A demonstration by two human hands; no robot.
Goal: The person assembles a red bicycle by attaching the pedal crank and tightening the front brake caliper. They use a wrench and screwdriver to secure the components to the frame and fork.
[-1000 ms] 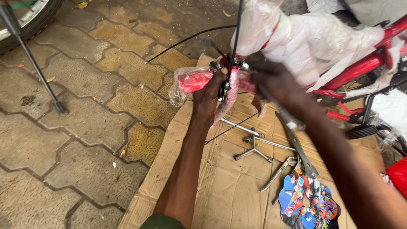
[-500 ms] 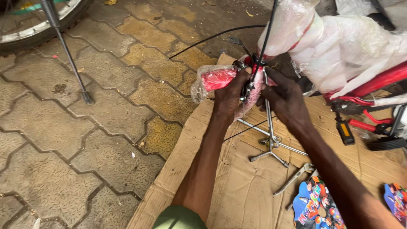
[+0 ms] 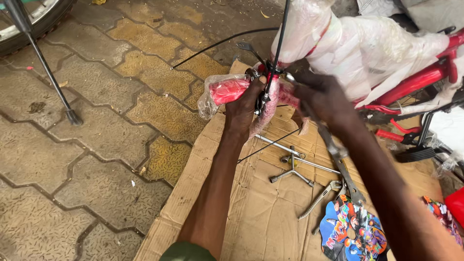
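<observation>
Head view. Left hand (image 3: 244, 108): fingers closed around the red handlebar (image 3: 231, 90) just beside its clamp, the bar wrapped in clear plastic film. Right hand (image 3: 320, 99): blurred, fingers curled at the other side of the same clamp, gripping the upper end of a long spanner (image 3: 338, 157) that slopes down and away along the forearm; how tightly the fingers close on it cannot be told. The handlebar lies level above the far edge of a sheet of cardboard (image 3: 251, 212) spread on the paving (image 3: 96, 145). A black cable (image 3: 217, 43) arcs from the clamp out over the paving, and a second cable (image 3: 282, 36) rises straight up from it. Behind the hands stands a red bicycle frame (image 3: 415, 79), largely covered in white plastic wrap (image 3: 357, 46). On the cardboard below the hands lie a 3-armed socket wrench (image 3: 291, 171), a thin rod (image 3: 280, 146), and pliers (image 3: 321, 198) near a colourful printed panel (image 3: 355, 234). A black pedal (image 3: 415, 154) hangs near the frame at right. At upper left, a kickstand (image 3: 48, 72) and part of a wheel (image 3: 29, 21) of another bicycle rest on the paving, well apart from the hands.
</observation>
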